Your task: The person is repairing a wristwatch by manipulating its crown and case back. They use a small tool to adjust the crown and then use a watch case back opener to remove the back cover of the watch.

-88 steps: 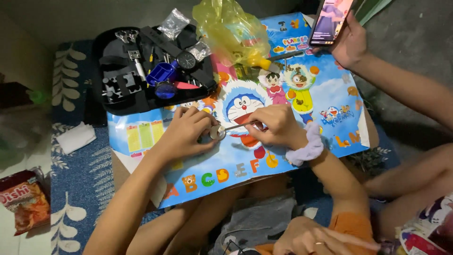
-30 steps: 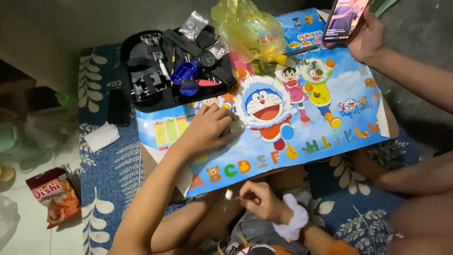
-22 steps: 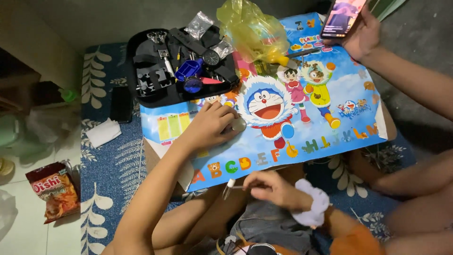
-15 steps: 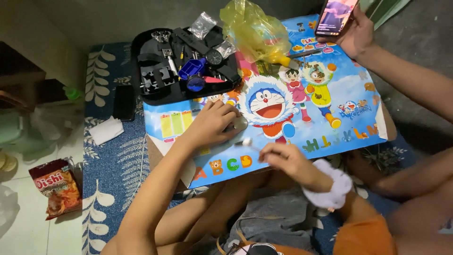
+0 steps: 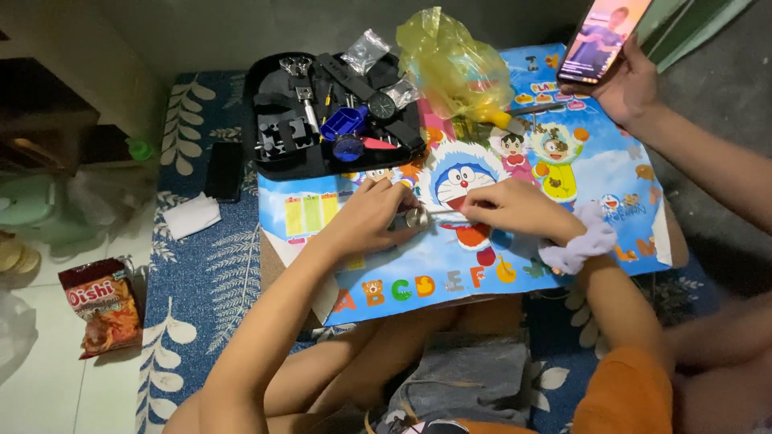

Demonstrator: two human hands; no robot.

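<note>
Over at 9 o'clock a snack bag [image 5: 102, 305] sits on the floor, and a tool tray [image 5: 277, 157] sits at 11 on the cartoon mat [image 5: 563, 233]. Dead center, the left hand [image 5: 371, 217] pinches a small round metal piece [image 5: 416, 217] flat against the mat, probably to steady it. The right hand [image 5: 515, 210], wrist bent inward, grips a thin tool [image 5: 449, 214] pointing at it. At 1 o'clock, another person's hand [image 5: 631, 80] holds up a phone [image 5: 601, 36].

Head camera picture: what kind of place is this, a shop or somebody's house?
Probably a home floor. A low table with a cartoon alphabet cover stands on a blue leaf-pattern rug, with a snack bag on the tiles nearby. A black tool tray holds small tools.
</note>
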